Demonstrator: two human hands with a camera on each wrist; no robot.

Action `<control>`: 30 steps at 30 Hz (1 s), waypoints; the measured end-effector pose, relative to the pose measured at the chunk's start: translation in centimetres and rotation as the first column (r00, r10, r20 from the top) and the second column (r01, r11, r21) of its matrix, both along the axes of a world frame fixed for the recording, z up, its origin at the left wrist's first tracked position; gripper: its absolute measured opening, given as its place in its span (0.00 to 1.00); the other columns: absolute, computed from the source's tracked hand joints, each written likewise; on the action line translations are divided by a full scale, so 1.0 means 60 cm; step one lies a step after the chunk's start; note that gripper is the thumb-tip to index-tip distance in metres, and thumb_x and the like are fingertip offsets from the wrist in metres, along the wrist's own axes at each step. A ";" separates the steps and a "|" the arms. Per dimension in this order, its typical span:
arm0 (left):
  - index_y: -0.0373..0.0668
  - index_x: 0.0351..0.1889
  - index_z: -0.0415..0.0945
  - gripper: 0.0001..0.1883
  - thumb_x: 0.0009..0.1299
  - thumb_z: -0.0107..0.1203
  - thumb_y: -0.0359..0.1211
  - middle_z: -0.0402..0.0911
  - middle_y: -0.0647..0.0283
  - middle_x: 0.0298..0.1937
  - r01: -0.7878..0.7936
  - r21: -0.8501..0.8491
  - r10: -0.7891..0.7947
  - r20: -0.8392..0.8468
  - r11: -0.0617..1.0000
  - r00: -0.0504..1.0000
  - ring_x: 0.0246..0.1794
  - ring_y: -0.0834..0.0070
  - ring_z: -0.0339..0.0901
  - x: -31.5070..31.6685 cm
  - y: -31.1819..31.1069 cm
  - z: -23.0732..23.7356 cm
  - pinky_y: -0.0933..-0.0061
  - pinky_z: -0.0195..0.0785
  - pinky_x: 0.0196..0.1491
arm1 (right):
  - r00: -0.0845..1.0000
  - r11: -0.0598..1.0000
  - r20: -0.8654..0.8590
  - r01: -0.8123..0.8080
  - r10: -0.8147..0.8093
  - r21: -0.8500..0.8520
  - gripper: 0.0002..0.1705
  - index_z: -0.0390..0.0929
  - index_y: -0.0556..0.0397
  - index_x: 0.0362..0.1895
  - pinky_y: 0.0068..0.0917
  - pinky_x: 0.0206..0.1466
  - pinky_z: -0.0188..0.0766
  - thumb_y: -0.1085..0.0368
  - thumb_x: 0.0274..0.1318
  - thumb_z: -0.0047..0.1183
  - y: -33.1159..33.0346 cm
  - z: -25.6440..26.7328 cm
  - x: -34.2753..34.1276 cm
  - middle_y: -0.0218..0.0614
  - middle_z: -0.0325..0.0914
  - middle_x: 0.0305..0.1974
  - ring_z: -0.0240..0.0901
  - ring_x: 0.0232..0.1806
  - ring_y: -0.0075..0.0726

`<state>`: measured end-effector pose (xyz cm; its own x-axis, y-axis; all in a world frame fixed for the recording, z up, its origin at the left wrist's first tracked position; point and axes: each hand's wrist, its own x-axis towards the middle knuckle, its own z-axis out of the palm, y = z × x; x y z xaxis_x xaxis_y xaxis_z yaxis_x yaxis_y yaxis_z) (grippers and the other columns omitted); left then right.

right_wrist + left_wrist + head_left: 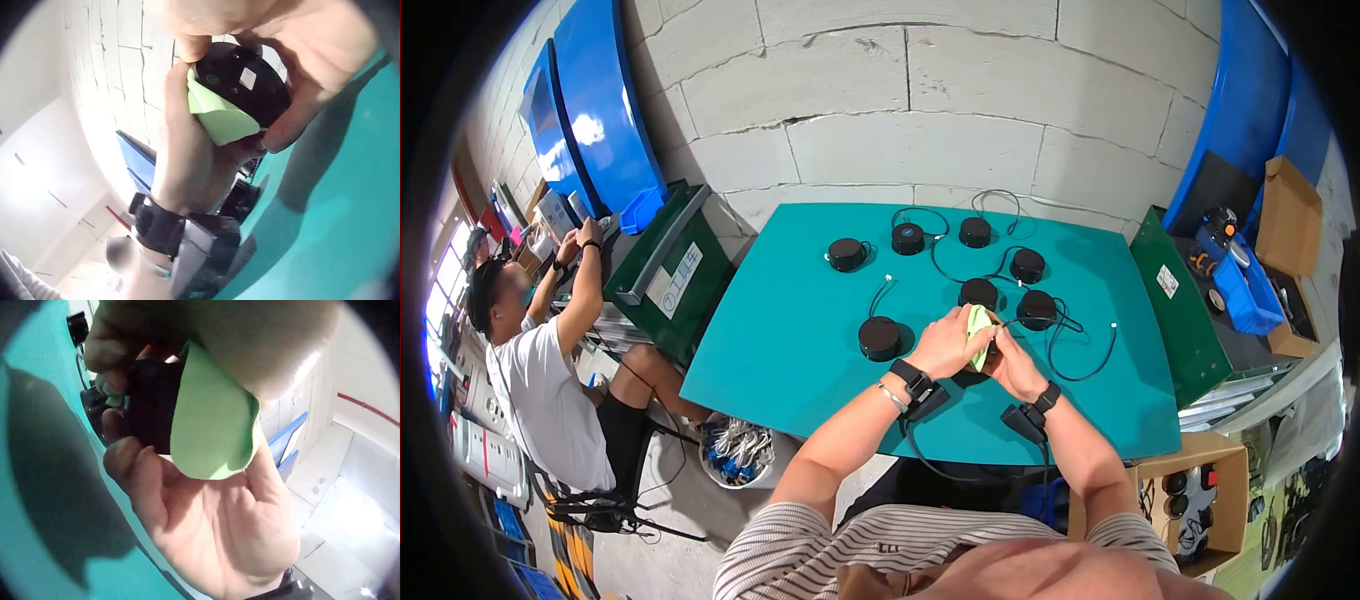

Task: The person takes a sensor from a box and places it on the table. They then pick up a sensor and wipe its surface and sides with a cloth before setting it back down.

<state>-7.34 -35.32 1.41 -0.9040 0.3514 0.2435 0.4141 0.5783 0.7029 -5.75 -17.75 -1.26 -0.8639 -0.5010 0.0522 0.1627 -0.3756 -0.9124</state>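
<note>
Both hands are together above the front of the green table [800, 300]. My right hand [1017, 370] grips a round black device [269, 97] by its edge; the right wrist view shows a small white label on its flat face. With my left hand [943, 345] I pinch a light green cloth [978, 335] against the device's rim. The cloth [212, 419] hangs folded over one side of the dark device [153, 403] in the left wrist view. Fingers of both hands surround the device, and the head view mostly hides it.
Several black round devices with cables, including one [880, 339] at the left, stand on the table. Green cabinets [662, 275] flank it. A seated person [550, 370] is at the left. An open cardboard box [1225, 500] stands at the lower right.
</note>
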 end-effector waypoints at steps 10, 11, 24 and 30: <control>0.41 0.60 0.64 0.32 0.67 0.49 0.56 0.73 0.50 0.49 0.051 -0.055 -0.059 -0.168 0.997 0.984 0.45 0.47 0.75 0.021 0.000 0.038 0.53 0.70 0.44 | 0.965 0.969 0.189 -0.141 0.180 -0.201 0.31 0.61 0.47 0.66 0.39 0.60 0.68 0.42 0.72 0.30 0.011 0.007 -0.010 0.34 0.68 0.60 0.67 0.60 0.36; 0.41 0.59 0.65 0.32 0.68 0.48 0.56 0.74 0.49 0.49 0.020 -0.029 -0.024 -0.144 0.999 0.989 0.45 0.46 0.75 0.019 0.000 0.035 0.52 0.70 0.44 | 0.978 0.975 0.134 -0.134 0.159 -0.178 0.30 0.55 0.43 0.69 0.38 0.60 0.67 0.43 0.72 0.32 0.008 0.007 -0.008 0.33 0.63 0.63 0.65 0.61 0.34; 0.38 0.58 0.65 0.35 0.73 0.34 0.62 0.81 0.46 0.41 -0.027 0.096 0.009 0.187 0.995 0.982 0.43 0.47 0.79 -0.007 0.000 -0.012 0.57 0.71 0.44 | 0.841 0.889 -0.535 0.306 -0.084 0.341 0.33 0.45 0.48 0.74 0.37 0.69 0.56 0.52 0.72 0.36 -0.004 0.011 0.003 0.41 0.53 0.69 0.55 0.69 0.39; 0.38 0.59 0.63 0.36 0.73 0.34 0.62 0.81 0.48 0.38 -0.014 0.153 -0.019 0.208 0.988 0.978 0.40 0.48 0.79 -0.004 0.002 -0.011 0.57 0.70 0.44 | 0.809 0.871 -0.575 0.363 -0.119 0.331 0.34 0.46 0.52 0.74 0.38 0.74 0.42 0.52 0.71 0.37 -0.006 0.006 0.003 0.47 0.50 0.72 0.45 0.74 0.45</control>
